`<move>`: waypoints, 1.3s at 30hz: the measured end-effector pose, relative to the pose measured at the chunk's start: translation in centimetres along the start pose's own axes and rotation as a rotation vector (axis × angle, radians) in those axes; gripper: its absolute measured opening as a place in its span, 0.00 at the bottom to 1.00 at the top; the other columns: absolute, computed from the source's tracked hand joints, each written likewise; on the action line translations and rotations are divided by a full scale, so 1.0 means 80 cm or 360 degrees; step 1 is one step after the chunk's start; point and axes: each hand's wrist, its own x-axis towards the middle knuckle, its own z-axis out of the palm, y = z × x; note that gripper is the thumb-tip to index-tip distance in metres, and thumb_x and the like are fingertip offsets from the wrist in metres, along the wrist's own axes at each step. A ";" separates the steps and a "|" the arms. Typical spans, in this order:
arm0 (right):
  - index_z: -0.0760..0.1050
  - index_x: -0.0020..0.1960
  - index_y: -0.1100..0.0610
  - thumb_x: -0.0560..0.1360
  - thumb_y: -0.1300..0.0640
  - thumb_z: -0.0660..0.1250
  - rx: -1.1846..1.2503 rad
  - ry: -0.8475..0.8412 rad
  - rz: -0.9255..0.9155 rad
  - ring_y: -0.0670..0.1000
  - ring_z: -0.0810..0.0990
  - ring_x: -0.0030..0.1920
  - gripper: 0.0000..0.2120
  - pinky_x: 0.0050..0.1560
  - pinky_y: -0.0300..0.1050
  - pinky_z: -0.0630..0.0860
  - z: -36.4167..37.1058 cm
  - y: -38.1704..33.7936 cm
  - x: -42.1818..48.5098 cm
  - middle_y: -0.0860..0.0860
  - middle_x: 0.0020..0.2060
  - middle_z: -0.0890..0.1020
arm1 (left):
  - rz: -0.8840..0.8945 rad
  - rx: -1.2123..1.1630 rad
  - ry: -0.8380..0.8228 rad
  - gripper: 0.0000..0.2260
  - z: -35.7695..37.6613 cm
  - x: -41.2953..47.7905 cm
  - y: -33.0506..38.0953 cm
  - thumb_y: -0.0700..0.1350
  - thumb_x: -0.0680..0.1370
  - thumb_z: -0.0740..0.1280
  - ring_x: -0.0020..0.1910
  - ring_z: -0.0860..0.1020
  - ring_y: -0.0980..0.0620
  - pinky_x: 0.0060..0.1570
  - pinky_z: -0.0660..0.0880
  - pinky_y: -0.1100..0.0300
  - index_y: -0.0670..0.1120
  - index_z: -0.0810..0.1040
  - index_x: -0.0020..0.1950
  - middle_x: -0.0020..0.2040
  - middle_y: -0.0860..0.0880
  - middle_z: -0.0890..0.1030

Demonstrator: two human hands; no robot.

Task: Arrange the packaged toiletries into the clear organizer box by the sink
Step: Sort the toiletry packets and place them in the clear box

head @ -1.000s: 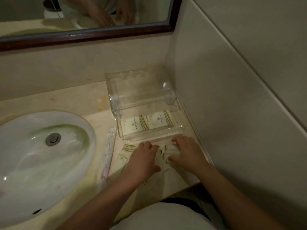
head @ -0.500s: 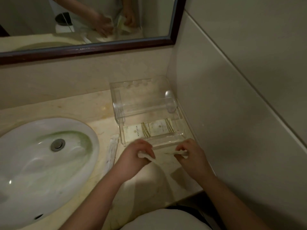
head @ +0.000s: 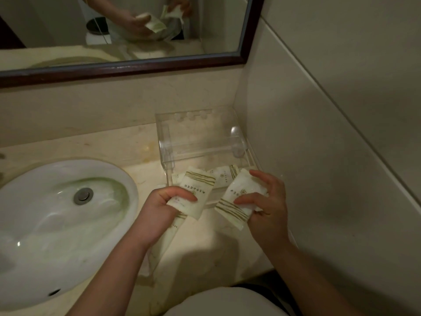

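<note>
Two flat cream sachets printed with olive-green stripes are held above the front edge of the counter [head: 227,245], just short of the clear acrylic organizer box [head: 200,142] that sits in the counter's back right corner against the side wall. The left-hand sachet [head: 196,190] is pinched at its near end by the left hand [head: 164,208], thumb on top and fingers curled beneath, so that its long axis runs away from the person and a little rightward, striped end leading toward the box. The right-hand sachet [head: 241,199] is clamped between the thumb and fingers of the right hand [head: 266,201]; its axis runs the same way, but its striped end is turned toward the person.

A longer cream packet [head: 168,238] is seen trailing down from under the left hand; whether it is gripped too cannot be told.

In the low front tray of the box, similar striped sachets [head: 224,175] are already laid side by side, partly hidden by the held ones. The tray lies directly beyond both sets of fingertips, and the right hand is judged the nearer to its open part. A short forward reach is probably all that is called for, perhaps with the right sachet turned first so that the stripes match.

The white oval sink basin [head: 57,224] is set well apart at the left of the counter, and the dark-framed mirror [head: 250,30] hangs above.
</note>
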 end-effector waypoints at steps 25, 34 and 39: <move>0.74 0.38 0.49 0.61 0.74 0.75 -0.0019 -0.0071 0.0430 0.37 0.72 0.56 0.22 0.51 0.24 0.69 0.013 0.004 0.011 0.46 0.53 0.70 | -0.0209 0.0292 0.0279 0.20 -0.019 0.028 -0.004 0.31 0.73 0.68 0.35 0.82 0.57 0.39 0.76 0.59 0.48 0.67 0.59 0.44 0.48 0.85; 0.75 0.35 0.46 0.62 0.76 0.74 0.0114 -0.0008 0.0525 0.36 0.74 0.53 0.24 0.50 0.25 0.70 0.016 0.006 0.021 0.42 0.55 0.71 | -0.0206 0.0299 0.0333 0.10 -0.020 0.038 0.000 0.34 0.74 0.64 0.42 0.84 0.45 0.45 0.80 0.48 0.46 0.81 0.50 0.45 0.44 0.85; 0.82 0.32 0.50 0.66 0.78 0.67 0.0646 0.0107 0.0892 0.45 0.77 0.57 0.23 0.52 0.35 0.77 0.018 0.011 0.029 0.49 0.59 0.76 | -0.0256 0.0271 0.0300 0.10 -0.019 0.045 -0.003 0.34 0.74 0.64 0.38 0.82 0.49 0.41 0.78 0.53 0.45 0.82 0.48 0.44 0.42 0.85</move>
